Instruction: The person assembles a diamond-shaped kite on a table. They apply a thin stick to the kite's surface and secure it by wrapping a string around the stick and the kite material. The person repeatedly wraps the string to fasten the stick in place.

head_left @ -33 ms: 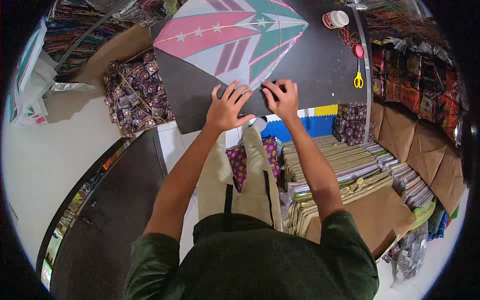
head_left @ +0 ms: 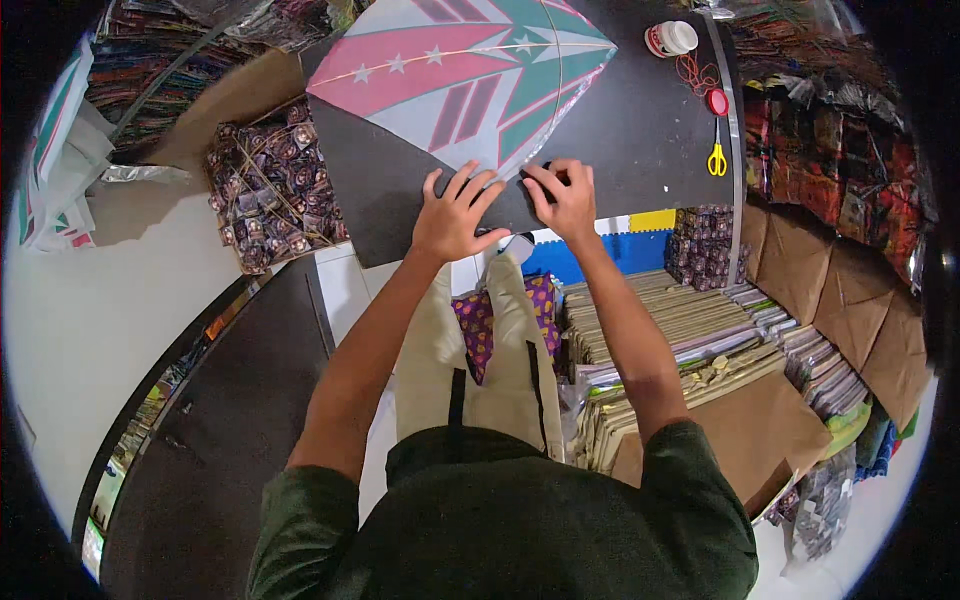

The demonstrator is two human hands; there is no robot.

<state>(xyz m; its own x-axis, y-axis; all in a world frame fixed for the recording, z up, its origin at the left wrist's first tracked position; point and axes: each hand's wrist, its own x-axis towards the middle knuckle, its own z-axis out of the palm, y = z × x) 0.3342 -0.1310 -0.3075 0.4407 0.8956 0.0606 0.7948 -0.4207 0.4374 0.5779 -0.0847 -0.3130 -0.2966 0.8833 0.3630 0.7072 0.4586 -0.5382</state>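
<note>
"Kite (head_left: pixel 465 75) first: where does it lie?"

"Flat on the dark table (head_left: pixel 375 195), one corner pointing toward the person. It is red, white and green, with white stars."

"And the left hand (head_left: pixel 455 215)?"

"Palm down, fingers spread wide, fingertips at that near corner. It is not closed around anything; whether the fingertips press down cannot be told."

"What about the right hand (head_left: pixel 567 205)?"

"Just beside the same corner, on its right, with the fingers curled and the thumb close to them. Whether they pinch the edge or hold something small is hidden."

"Anything else on the table?"

"Toward the right side, a white tub (head_left: pixel 671 39), with tangled red string (head_left: pixel 697 72) next to it. Nearer the person are a red disc (head_left: pixel 717 101) and yellow-handled scissors (head_left: pixel 716 160), well apart from both hands."
</note>
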